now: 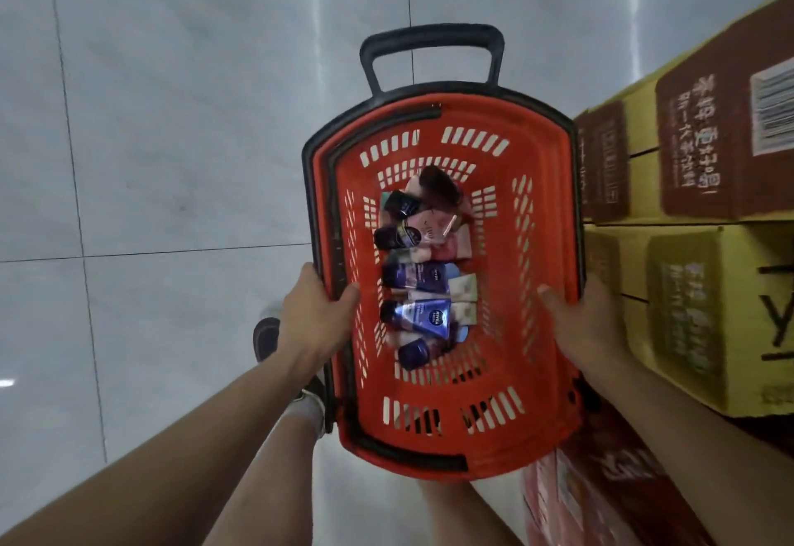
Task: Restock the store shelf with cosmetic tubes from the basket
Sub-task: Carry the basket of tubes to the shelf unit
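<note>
A red plastic basket (507,438) with black rim and a black pull handle (429,41) hangs over the floor in front of me. Several cosmetic tubes (423,279) lie in a heap on its bottom: dark blue ones, pink ones and pale ones. My left hand (320,315) grips the basket's left rim, thumb over the edge. My right hand (582,324) holds the right rim, fingers curled inside the wall. The store shelf is not in view.
Stacked yellow and brown cardboard boxes (696,245) stand close on the right, touching the basket's side. Red packaging (601,494) lies below them. Pale tiled floor (172,137) spreads left and ahead. My legs and a dark shoe (266,337) show under the basket.
</note>
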`<state>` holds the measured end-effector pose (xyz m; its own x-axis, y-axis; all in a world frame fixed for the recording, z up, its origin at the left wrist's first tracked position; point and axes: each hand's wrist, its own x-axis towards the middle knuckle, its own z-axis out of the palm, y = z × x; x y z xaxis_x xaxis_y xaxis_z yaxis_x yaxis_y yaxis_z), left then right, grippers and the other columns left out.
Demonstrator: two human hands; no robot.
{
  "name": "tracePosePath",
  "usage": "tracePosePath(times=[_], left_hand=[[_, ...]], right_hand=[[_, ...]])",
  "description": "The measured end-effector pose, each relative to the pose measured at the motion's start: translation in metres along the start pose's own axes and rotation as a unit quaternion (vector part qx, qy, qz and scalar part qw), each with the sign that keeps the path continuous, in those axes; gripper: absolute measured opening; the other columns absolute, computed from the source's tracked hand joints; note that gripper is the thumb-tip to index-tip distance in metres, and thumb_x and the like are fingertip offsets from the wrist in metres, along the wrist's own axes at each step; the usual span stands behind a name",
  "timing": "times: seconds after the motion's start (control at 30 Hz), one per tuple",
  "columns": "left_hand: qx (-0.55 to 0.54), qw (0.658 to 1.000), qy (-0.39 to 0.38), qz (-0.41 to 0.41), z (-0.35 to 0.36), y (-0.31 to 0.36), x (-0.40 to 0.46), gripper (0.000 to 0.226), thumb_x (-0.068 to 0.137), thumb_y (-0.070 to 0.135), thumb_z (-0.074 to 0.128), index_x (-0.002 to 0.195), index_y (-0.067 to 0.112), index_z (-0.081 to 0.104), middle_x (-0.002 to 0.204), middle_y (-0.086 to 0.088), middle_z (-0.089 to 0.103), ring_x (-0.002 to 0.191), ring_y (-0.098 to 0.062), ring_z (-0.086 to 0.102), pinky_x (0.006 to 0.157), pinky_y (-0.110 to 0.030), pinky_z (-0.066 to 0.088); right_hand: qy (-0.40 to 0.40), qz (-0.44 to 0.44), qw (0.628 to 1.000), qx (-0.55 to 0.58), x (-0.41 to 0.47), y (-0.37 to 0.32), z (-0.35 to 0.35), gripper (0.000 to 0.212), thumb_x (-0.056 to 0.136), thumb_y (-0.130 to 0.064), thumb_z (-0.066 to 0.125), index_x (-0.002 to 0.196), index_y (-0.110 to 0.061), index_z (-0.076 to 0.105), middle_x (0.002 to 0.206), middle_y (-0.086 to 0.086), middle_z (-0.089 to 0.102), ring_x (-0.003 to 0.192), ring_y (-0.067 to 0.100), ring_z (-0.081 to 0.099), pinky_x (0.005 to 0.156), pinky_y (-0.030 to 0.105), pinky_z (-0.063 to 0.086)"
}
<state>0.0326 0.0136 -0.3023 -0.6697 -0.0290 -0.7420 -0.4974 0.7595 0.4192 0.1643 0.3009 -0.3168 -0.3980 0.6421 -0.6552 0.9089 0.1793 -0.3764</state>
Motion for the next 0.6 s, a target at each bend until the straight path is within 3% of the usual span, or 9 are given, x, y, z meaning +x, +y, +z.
tracePosePath(times=[0.03,0.1,0.37,0.6], left_hand=[[-0.007,1.0,-0.001,0.0,0.001,-0.001,0.005,0.041,0.095,0.045,0.069,0.124,0.025,0.049,0.107,0.011,0.067,0.084,-0.002,0.067,0.069,-0.025,0.055],[-0.021,1.0,-0.009,-0.005,0.002,-0.007,0.013,0.041,0.095,0.045,0.069,0.125,0.024,0.049,0.111,0.007,0.07,0.089,-0.009,0.072,0.075,-0.033,0.061],[-0.031,0.998,-0.047,-0.015,-0.039,0.005,-0.01,0.046,0.095,0.047,0.069,0.13,0.023,0.049,0.114,0.005,0.07,0.092,-0.013,0.073,0.07,-0.027,0.058],[-0.076,0.997,-0.028,-0.001,-0.136,0.049,-0.081,0.038,0.096,0.042,0.07,0.124,0.028,0.049,0.111,0.006,0.07,0.092,-0.011,0.073,0.074,-0.03,0.059]], right_hand=[[0.004,0.011,1.0,0.02,0.001,-0.004,0.002,0.048,0.093,-0.032,0.072,0.136,-0.011,0.061,0.123,0.01,0.07,0.108,0.028,0.068,0.096,0.04,0.053],[-0.01,0.032,0.999,0.03,0.002,-0.007,0.003,0.04,0.098,-0.024,0.069,0.135,-0.011,0.061,0.119,0.008,0.07,0.103,0.026,0.068,0.092,0.036,0.052],[-0.026,0.038,0.999,0.016,-0.036,-0.036,-0.019,0.039,0.098,-0.029,0.067,0.135,-0.022,0.059,0.114,0.001,0.071,0.1,0.026,0.069,0.094,0.045,0.056],[-0.06,0.032,0.997,0.037,-0.11,-0.11,-0.077,0.033,0.099,-0.021,0.067,0.131,-0.015,0.063,0.105,0.001,0.074,0.09,0.022,0.073,0.085,0.047,0.062]])
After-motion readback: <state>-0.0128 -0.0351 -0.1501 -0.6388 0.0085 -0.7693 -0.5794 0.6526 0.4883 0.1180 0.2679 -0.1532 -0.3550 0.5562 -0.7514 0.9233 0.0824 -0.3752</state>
